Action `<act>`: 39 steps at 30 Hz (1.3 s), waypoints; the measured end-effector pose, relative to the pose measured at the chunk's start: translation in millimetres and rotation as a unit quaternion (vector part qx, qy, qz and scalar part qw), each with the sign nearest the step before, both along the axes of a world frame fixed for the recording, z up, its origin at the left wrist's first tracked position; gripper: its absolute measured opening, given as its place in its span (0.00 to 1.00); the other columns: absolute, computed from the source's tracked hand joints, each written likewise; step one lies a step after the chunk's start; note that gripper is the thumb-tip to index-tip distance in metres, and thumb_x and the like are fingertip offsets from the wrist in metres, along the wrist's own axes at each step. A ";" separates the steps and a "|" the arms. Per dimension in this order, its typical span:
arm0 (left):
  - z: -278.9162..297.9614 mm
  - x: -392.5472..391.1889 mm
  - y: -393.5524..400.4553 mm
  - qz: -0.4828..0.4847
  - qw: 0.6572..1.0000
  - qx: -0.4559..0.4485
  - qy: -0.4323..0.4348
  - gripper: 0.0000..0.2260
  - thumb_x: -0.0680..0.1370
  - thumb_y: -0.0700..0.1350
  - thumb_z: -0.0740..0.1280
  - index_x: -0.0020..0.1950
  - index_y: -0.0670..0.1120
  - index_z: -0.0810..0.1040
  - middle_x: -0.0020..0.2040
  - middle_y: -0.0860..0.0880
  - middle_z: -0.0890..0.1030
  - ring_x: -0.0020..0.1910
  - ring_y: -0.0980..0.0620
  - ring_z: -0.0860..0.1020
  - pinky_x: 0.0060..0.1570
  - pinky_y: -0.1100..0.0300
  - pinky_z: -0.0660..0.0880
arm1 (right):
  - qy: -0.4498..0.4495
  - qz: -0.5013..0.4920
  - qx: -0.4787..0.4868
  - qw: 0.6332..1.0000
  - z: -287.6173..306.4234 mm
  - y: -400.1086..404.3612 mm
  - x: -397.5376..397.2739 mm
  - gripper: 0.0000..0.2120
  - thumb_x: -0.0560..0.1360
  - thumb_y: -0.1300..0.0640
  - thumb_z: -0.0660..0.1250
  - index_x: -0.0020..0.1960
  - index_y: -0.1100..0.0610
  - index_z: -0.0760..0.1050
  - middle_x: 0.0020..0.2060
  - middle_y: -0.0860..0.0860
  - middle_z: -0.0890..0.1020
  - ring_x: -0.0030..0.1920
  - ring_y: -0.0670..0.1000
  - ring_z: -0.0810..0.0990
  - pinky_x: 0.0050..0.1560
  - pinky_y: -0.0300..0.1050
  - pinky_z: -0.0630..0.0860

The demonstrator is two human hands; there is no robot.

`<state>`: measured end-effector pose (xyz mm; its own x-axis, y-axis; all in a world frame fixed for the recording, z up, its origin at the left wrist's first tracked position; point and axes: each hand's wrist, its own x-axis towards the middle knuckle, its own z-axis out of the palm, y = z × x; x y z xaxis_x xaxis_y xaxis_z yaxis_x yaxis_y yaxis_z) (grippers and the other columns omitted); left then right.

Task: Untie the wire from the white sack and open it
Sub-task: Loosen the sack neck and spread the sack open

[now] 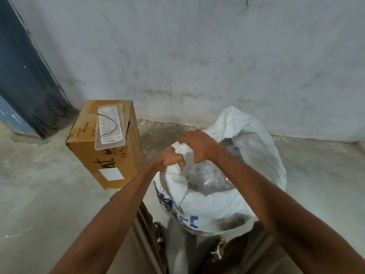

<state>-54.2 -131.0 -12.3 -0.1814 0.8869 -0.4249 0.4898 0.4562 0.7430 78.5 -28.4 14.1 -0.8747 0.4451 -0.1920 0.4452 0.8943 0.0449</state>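
Now: sack (pixel 227 200) open, wire (pixel 106 125) off on tray (pixel 110 126).
Your left hand (pixel 169 160) and right hand (pixel 199 146) each clench the rim.

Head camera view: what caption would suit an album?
Both hands, left and right, pull open the white sack beside a cardboard box.

Both bare forearms reach forward, converging toward centre. Left hand (pixel 170 159) fisted, knuckles up, fingers curled tight on bunched sack (pixel 217 204) rim. Right hand (pixel 199 145) just beyond and above left, palm down, fingers and thumb pinching same rim. Hands nearly touching.
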 end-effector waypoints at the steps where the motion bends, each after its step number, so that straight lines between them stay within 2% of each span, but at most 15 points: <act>1: 2.0 -8.7 -1.0 0.004 0.999 -0.024 -0.038 0.08 0.68 0.35 0.73 0.44 0.43 0.79 0.44 0.46 0.80 0.42 0.50 0.77 0.41 0.59 0.75 | 0.002 0.021 0.092 0.996 -6.1 1.1 6.4 0.41 0.58 0.56 0.79 0.70 0.54 0.70 0.66 0.55 0.75 0.66 0.58 0.74 0.71 0.56 0.65; 3: -0.5 -22.3 -1.5 -0.018 0.994 -0.078 -0.079 0.11 0.71 0.35 0.70 0.52 0.39 0.77 0.50 0.39 0.78 0.48 0.42 0.76 0.46 0.53 0.75 | 0.009 0.001 0.192 0.981 -12.3 -2.7 12.5 0.42 0.61 0.55 0.79 0.72 0.55 0.68 0.67 0.57 0.75 0.68 0.58 0.72 0.74 0.60 0.58; 6: -7.5 -26.9 16.2 -0.079 0.990 -0.117 -0.020 0.27 0.60 0.49 0.82 0.56 0.42 0.81 0.56 0.40 0.83 0.53 0.37 0.81 0.51 0.51 0.78 | 0.006 -0.067 0.161 0.985 -20.5 -0.3 9.5 0.22 0.70 0.59 0.71 0.63 0.57 0.73 0.55 0.55 0.83 0.57 0.57 0.80 0.62 0.51 0.69; 8: 5.5 -15.0 23.5 -0.124 0.982 -0.080 0.118 0.31 0.63 0.56 0.82 0.63 0.48 0.80 0.58 0.48 0.82 0.54 0.43 0.81 0.53 0.53 0.77 | 0.011 -0.119 0.075 0.990 -14.7 1.5 4.7 0.15 0.72 0.57 0.69 0.58 0.56 0.76 0.51 0.54 0.83 0.53 0.57 0.82 0.51 0.48 0.72; 12: 12.8 14.1 38.6 -0.069 0.912 0.088 0.394 0.40 0.66 0.56 0.78 0.71 0.43 0.65 0.67 0.43 0.73 0.64 0.41 0.74 0.57 0.49 0.74 | -0.016 -0.171 -0.085 0.982 4.3 16.5 -18.3 0.14 0.69 0.55 0.73 0.53 0.53 0.76 0.41 0.48 0.78 0.46 0.55 0.80 0.44 0.47 0.72; 15: -5.5 25.1 52.5 -0.028 0.939 0.111 0.326 0.34 0.67 0.56 0.76 0.66 0.43 0.69 0.57 0.46 0.80 0.53 0.45 0.80 0.47 0.51 0.77 | -0.116 -0.136 -0.192 0.965 17.5 40.7 -37.3 0.18 0.63 0.63 0.77 0.52 0.55 0.80 0.44 0.49 0.81 0.47 0.55 0.81 0.49 0.51 0.80; 18: -11.7 12.7 70.0 -0.008 0.950 0.085 0.301 0.23 0.65 0.54 0.74 0.58 0.50 0.77 0.48 0.53 0.82 0.48 0.48 0.82 0.42 0.55 0.76 | -0.124 -0.122 -0.185 0.967 21.4 64.1 -36.1 0.25 0.60 0.59 0.82 0.55 0.56 0.79 0.45 0.49 0.81 0.45 0.54 0.80 0.46 0.48 0.80; 20: -10.7 -0.7 84.4 -0.023 0.958 0.042 0.282 0.17 0.66 0.50 0.72 0.55 0.49 0.80 0.46 0.52 0.82 0.47 0.47 0.83 0.43 0.57 0.78 | -0.064 -0.118 -0.109 0.985 20.8 68.3 -27.3 0.25 0.61 0.56 0.81 0.56 0.54 0.77 0.47 0.49 0.82 0.45 0.52 0.80 0.44 0.46 0.77; 24: 3.7 -21.5 101.4 -0.116 0.979 -0.074 0.149 0.02 0.70 0.38 0.71 0.42 0.43 0.81 0.40 0.48 0.79 0.39 0.48 0.77 0.30 0.65 0.72 | -0.017 -0.097 0.123 0.987 -5.2 73.7 0.1 0.34 0.63 0.52 0.77 0.67 0.53 0.71 0.62 0.52 0.77 0.64 0.56 0.75 0.65 0.54 0.69; 26: 13.9 -27.8 106.7 -0.165 0.971 -0.113 0.133 0.03 0.72 0.36 0.71 0.42 0.42 0.80 0.40 0.47 0.79 0.38 0.48 0.75 0.26 0.68 0.70 | 0.010 -0.132 0.119 0.984 -12.2 75.8 12.8 0.25 0.66 0.52 0.74 0.61 0.55 0.75 0.55 0.53 0.81 0.56 0.55 0.79 0.61 0.49 0.69; 28: 17.7 -27.2 112.9 -0.206 0.955 -0.127 0.169 0.08 0.72 0.42 0.75 0.49 0.44 0.81 0.47 0.47 0.81 0.43 0.47 0.78 0.34 0.64 0.73 | 0.027 -0.150 0.073 0.986 -11.3 75.9 19.7 0.14 0.68 0.55 0.72 0.53 0.56 0.77 0.48 0.53 0.83 0.49 0.55 0.81 0.53 0.47 0.70; 30: 14.0 -16.6 118.1 -0.221 0.929 -0.113 0.273 0.22 0.69 0.51 0.78 0.60 0.47 0.79 0.57 0.47 0.81 0.52 0.46 0.79 0.46 0.59 0.72 | 0.028 -0.176 0.016 0.984 -4.7 76.1 19.7 0.14 0.68 0.55 0.72 0.53 0.56 0.77 0.46 0.54 0.82 0.47 0.56 0.82 0.45 0.46 0.70; 32: 7.8 3.4 116.0 -0.171 0.902 -0.017 0.395 0.35 0.66 0.56 0.78 0.69 0.47 0.71 0.64 0.45 0.76 0.62 0.42 0.75 0.53 0.52 0.73 | 0.018 -0.208 -0.073 0.975 4.2 81.4 15.2 0.18 0.68 0.56 0.74 0.55 0.56 0.75 0.46 0.53 0.80 0.47 0.56 0.81 0.41 0.45 0.71; 36: -1.9 49.8 111.2 -0.088 0.909 0.159 0.375 0.31 0.67 0.52 0.77 0.64 0.43 0.71 0.54 0.45 0.80 0.52 0.42 0.80 0.42 0.52 0.73 | -0.095 -0.201 -0.265 0.938 23.9 94.0 3.6 0.12 0.63 0.63 0.79 0.39 0.56 0.76 0.38 0.50 0.79 0.44 0.55 0.80 0.40 0.45 0.75; 39: -3.0 47.8 115.7 -0.076 0.932 0.106 0.339 0.30 0.68 0.55 0.76 0.63 0.42 0.70 0.49 0.46 0.83 0.47 0.42 0.82 0.38 0.55 0.70 | -0.099 -0.193 -0.243 0.946 26.5 88.4 7.1 0.22 0.62 0.58 0.81 0.50 0.57 0.76 0.45 0.50 0.79 0.47 0.55 0.80 0.46 0.46 0.77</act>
<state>-6.4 -15.2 -15.3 -0.2102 0.9751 -0.0699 0.9261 0.2216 0.3053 85.5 60.0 40.7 -0.5912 0.5413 -0.5979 0.7682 0.6037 -0.2131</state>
